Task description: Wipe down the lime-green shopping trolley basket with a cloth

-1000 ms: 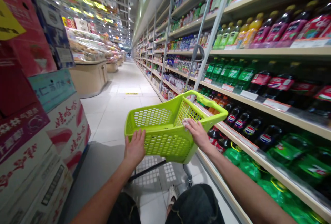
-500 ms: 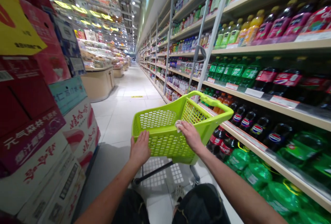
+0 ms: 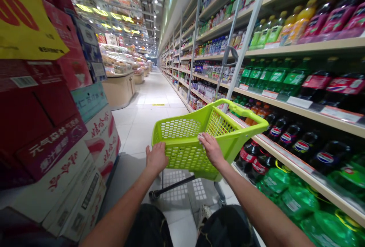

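A lime-green plastic shopping basket (image 3: 182,135) rides on a wheeled frame in front of me in a store aisle. My left hand (image 3: 156,158) grips the near rim at its left corner, fingers curled over the edge. My right hand (image 3: 210,149) rests on the near rim further right, pressing a small white cloth or paper (image 3: 200,136) against the plastic. The basket looks empty inside. My knees show at the bottom of the view.
Shelves of soft-drink bottles (image 3: 288,125) run along the right, close to the basket. Stacked red and white cartons (image 3: 57,144) rise on the left. The tiled aisle (image 3: 151,106) stretches ahead, with a counter (image 3: 118,87) at the far left.
The basket and both hands have drifted right in the view. My right hand slid left along the near rim with the white cloth, while the left hand kept its grip at the corner.
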Demonstrator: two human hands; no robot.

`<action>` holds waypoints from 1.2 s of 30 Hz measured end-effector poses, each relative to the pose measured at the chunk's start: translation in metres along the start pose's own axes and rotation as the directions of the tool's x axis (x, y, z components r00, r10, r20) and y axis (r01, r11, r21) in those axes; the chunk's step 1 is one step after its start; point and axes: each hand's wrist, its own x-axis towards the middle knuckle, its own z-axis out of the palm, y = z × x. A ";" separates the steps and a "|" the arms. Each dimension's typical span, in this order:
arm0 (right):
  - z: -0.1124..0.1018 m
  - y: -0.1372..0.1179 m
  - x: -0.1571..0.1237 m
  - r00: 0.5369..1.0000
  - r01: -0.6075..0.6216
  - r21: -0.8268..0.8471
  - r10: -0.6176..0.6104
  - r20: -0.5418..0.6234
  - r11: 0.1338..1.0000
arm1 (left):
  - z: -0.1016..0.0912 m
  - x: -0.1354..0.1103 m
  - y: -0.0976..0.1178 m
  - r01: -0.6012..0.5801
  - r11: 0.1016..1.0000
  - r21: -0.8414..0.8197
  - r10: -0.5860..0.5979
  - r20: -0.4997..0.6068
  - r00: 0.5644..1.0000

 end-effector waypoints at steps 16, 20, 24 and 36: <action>0.018 -0.065 0.019 0.997 -0.066 0.293 0.055 0.046 0.954 | 0.010 -0.012 0.017 -0.162 0.974 -0.160 0.178 0.094 0.980; 0.008 -0.056 0.005 0.995 -0.094 0.285 0.084 0.049 0.954 | 0.018 -0.011 0.009 -0.237 0.965 -0.110 0.247 0.086 0.965; 0.022 -0.069 -0.030 0.990 -0.114 0.291 0.132 -0.041 0.950 | 0.026 -0.009 0.020 -0.284 0.955 -0.088 0.292 0.107 0.950; 0.006 -0.072 -0.073 0.967 -0.153 0.296 0.205 -0.152 0.943 | 0.019 -0.002 0.028 -0.268 0.961 -0.065 0.275 0.153 0.949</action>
